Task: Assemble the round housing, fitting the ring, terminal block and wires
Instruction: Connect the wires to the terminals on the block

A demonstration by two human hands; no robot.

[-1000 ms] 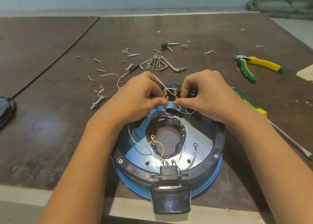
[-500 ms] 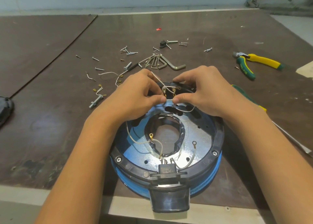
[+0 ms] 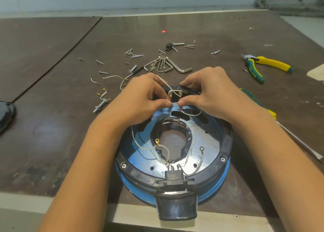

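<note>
While both hands, left hand [image 3: 140, 98] and right hand [image 3: 208, 95], pinch one white wire [image 3: 174, 103] over the housing [image 3: 210, 144], seat it gently on the far terminals [image 3: 174, 94].

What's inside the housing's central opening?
A gold ring terminal on a white wire hangs over its edge; the brown table shows through. Under the metal plate is covered.

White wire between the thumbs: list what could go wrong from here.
Left hand and right hand pinch the white wire right beside the terminals; a tug might bend or unseat one.
The housing sits at the near edge of the table; pressing could slide it off.
The gold ring lug and silver ring lug lie free and may snag.
</note>
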